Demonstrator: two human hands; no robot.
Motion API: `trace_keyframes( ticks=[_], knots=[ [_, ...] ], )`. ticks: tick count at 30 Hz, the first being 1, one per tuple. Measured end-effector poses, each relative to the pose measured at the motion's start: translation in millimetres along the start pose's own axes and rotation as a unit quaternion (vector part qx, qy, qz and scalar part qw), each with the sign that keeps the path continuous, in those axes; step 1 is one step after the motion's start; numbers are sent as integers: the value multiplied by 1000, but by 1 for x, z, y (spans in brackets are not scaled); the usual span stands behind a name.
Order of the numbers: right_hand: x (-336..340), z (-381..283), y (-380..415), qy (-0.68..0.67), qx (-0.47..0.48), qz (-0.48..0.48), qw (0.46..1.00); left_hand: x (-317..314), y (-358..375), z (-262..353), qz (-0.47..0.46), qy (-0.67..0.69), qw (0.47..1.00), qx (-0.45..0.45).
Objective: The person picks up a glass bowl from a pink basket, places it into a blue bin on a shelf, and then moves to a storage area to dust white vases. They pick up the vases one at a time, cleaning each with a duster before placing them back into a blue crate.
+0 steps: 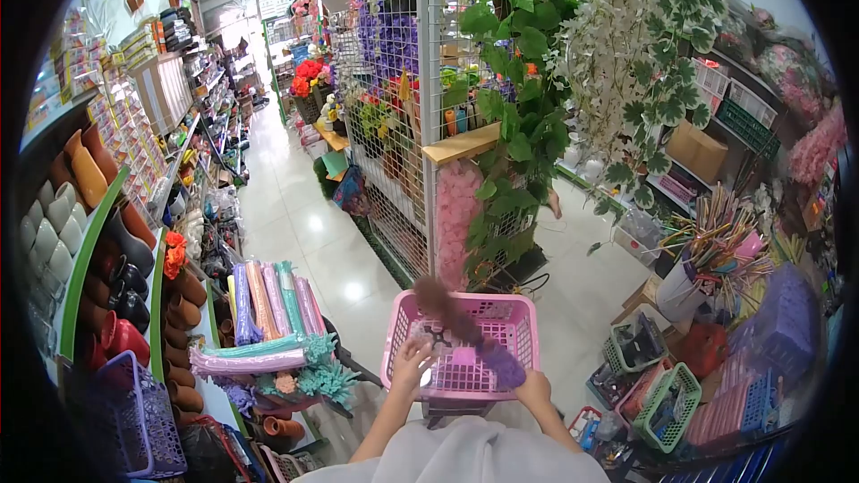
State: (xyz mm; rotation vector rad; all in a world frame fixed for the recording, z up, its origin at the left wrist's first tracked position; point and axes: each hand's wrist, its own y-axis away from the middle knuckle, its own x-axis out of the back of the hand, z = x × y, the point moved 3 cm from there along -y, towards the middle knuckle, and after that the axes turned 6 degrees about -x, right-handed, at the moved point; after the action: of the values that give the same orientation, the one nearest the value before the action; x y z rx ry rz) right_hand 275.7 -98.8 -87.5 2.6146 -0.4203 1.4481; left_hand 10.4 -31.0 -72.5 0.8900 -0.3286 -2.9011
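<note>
A pink plastic basket (519,315) sits in front of me at waist height. My left hand (410,367) reaches into its near left side, fingers spread on a clear-wrapped packet (433,336) with a dark object inside. My right hand (534,388) grips the purple handle of a duster (459,319). The duster lies slantwise across the basket, its dark brown fluffy head sticking out over the far rim.
Left shelves hold pots (183,309), vases and rolled pastel mats (268,300). A wire grid rack (394,80) with artificial flowers and hanging ivy (523,125) stands ahead. Stacked baskets (667,402) and a bucket of sticks (707,255) crowd the right. A shiny tiled aisle (295,206) runs ahead on the left.
</note>
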Motion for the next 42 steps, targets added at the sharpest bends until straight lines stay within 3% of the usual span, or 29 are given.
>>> trace_keyframes(
  ticks=[1, 2, 4, 7, 11, 12, 13, 14, 15, 16, 17, 18, 19, 21, 22, 23, 25, 26, 28, 29, 30, 31, 33, 34, 35, 37, 38, 41, 42],
  knots=[
    [-6, 3, -2, 12, -82, -30, 996, -1, 2, 2, -1, 0, 1000, -2],
    [-6, 2, -3, 11, -79, -26, 996, -1, 2, 4, 1, -4, 1000, -12],
    [11, -22, 1, -69, 41, 5, 997, 4, 0, 6, 19, -3, 1000, -23],
    [8, -30, -9, 2, 23, -67, 997, 12, -2, 10, -11, 0, 999, -36],
    [-7, -34, -40, -11, -41, -13, 999, 7, 4, 24, -37, -74, 991, -105],
    [-13, -38, -46, -190, -96, -93, 973, 0, 12, 34, -42, -185, 969, -155],
    [-14, -50, -48, -362, -149, -170, 904, -8, 21, 44, -47, -295, 933, -201],
    [-8, -62, -49, -364, -149, -170, 904, -15, 27, 51, -53, -337, 910, -234],
    [7, -85, -44, -466, -166, -226, 839, -18, 31, 58, -53, -338, 910, -236],
    [14, -99, -41, -559, -181, -278, 760, -27, 36, 67, -109, -407, 845, -331],
    [12, -100, -43, -559, -180, -279, 760, -35, 43, 74, -162, -467, 762, -418],
    [9, -100, -44, -575, -215, -289, 735, -43, 48, 78, -192, -476, 721, -465],
    [7, -101, -43, -589, -251, -299, 708, -44, 48, 78, -192, -477, 721, -465],
    [8, -106, -46, -590, -238, -292, 714, -48, 49, 72, -269, -515, 665, -469],
    [8, -109, -47, -563, -199, -284, 750, -49, 49, 71, -276, -545, 626, -485],
    [9, -110, -47, -535, -160, -274, 783, -49, 52, 71, -278, -544, 626, -484],
    [9, -111, -44, -557, -171, -259, 770, -64, 61, 83, -205, -632, 564, -490],
    [11, -110, -45, -579, -178, -246, 757, -63, 59, 69, -208, -630, 564, -492],
    [16, -108, -46, -577, -169, -218, 769, -47, 43, 41, -106, -461, 796, -378],
    [17, -106, -46, -574, -164, -196, 778, -42, 36, 37, -108, -462, 795, -378],
    [19, -105, -46, -576, -151, -184, 782, -37, 26, 27, -181, -240, 948, -104],
    [21, -102, -46, -577, -153, -182, 781, -41, 28, 15, -225, 18, 956, 187],
    [29, -91, -45, -504, -147, -177, 832, -51, 33, 13, -218, 15, 959, 179],
    [33, -84, -46, -459, -126, -145, 867, -47, 29, 4, -213, -43, 967, 134],
    [31, -71, -45, -459, -128, -142, 867, -45, 27, -1, -207, -100, 969, 87],
    [53, -64, -45, -348, 11, 68, 935, -47, 22, -7, -196, -105, 973, 68],
    [62, -56, -38, -355, 18, 97, 930, -42, 18, -11, -171, -77, 979, 79],
    [72, -29, -22, -273, 95, 102, 952, -42, 15, -7, -125, -35, 988, 82],
    [53, 1, -23, -300, 109, 26, 947, -42, 13, -2, -94, -24, 993, 66]
  ],
)
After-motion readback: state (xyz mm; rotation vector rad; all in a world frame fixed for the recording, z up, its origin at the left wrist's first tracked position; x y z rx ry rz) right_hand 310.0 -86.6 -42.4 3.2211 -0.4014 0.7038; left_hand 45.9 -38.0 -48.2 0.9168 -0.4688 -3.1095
